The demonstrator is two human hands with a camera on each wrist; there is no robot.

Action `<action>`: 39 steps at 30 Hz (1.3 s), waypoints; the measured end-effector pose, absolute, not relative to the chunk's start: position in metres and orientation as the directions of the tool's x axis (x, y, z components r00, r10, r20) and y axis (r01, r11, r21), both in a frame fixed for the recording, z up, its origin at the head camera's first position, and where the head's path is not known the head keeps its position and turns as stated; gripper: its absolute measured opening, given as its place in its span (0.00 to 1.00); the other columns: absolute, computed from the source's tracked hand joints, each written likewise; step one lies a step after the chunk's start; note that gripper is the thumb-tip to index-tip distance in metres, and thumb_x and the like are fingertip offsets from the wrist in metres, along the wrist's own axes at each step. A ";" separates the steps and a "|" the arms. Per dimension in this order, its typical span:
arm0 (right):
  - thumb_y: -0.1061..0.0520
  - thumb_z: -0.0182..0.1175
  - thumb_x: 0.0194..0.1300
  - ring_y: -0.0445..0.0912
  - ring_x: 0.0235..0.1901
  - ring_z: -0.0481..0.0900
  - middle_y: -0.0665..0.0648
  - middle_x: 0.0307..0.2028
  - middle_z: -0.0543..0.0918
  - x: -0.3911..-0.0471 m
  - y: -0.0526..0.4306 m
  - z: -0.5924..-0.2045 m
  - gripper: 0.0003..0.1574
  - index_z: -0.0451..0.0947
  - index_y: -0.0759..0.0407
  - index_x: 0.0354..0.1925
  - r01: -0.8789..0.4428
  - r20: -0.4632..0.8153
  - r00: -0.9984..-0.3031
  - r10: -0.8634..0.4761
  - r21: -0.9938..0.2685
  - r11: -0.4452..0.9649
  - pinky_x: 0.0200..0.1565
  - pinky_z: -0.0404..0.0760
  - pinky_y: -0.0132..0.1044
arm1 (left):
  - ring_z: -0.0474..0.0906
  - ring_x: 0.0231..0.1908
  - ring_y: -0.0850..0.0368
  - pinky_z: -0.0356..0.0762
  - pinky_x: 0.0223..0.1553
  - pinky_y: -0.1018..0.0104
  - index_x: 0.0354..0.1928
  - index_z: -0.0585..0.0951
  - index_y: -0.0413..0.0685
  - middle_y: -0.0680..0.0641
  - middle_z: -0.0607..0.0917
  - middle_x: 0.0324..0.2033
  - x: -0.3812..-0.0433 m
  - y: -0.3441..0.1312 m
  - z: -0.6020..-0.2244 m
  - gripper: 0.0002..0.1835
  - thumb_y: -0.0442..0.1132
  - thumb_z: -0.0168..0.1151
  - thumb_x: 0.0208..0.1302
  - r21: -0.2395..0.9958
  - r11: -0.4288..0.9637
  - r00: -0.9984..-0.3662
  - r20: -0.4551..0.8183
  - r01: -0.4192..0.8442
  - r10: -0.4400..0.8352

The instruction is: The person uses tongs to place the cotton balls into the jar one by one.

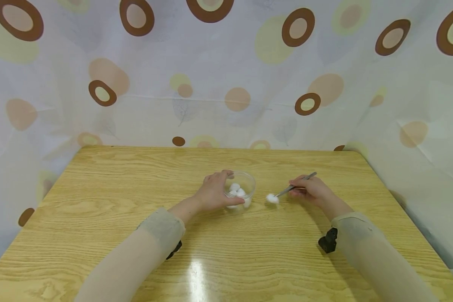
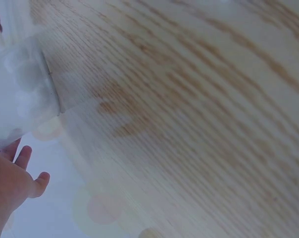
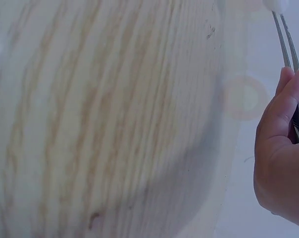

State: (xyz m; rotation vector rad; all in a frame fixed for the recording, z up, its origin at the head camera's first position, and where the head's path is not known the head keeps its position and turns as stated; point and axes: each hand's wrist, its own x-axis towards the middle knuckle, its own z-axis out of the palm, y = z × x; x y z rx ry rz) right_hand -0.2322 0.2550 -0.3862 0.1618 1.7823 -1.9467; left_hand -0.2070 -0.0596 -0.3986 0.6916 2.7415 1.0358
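My left hand (image 1: 213,192) grips a clear glass bowl (image 1: 251,184) from its left side, thumb along the near wall and fingers at the far rim. Several white cotton balls (image 1: 235,187) lie inside the bowl. In the left wrist view the bowl (image 2: 25,94) shows at the left edge with white balls behind its wall. My right hand (image 1: 310,189) holds metal tweezers (image 1: 287,190), their tips pinching a white cotton ball (image 1: 272,198) just right of the bowl. The right wrist view shows the tweezers (image 3: 285,44) between thumb and fingers.
Bowl and hands are over a wood-grain table (image 1: 136,176). A patterned curtain (image 1: 219,75) hangs along the table's back and sides. Black wrist devices (image 1: 328,240) sit below both cuffs.
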 end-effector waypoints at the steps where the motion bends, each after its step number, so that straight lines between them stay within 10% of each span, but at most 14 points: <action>1: 0.65 0.47 0.70 0.39 0.23 0.84 0.53 0.23 0.84 -0.233 0.255 -0.386 0.17 0.77 0.57 0.26 0.427 -0.402 -0.873 -0.278 -0.904 -0.034 0.31 0.81 0.26 | 0.63 0.65 0.47 0.46 0.67 0.45 0.67 0.59 0.43 0.46 0.71 0.62 -0.207 -0.060 -0.399 0.47 0.59 0.67 0.52 0.654 0.659 -0.887 0.039 0.371 0.461; 39: 0.63 0.46 0.71 0.41 0.27 0.82 0.54 0.25 0.81 -0.242 0.230 -0.349 0.19 0.80 0.57 0.27 0.446 -0.368 -0.876 -0.311 -0.863 -0.236 0.32 0.80 0.24 | 0.62 0.65 0.47 0.47 0.68 0.47 0.68 0.58 0.46 0.47 0.70 0.64 -0.208 -0.060 -0.400 0.47 0.58 0.67 0.52 0.689 0.638 -0.891 0.023 0.343 0.453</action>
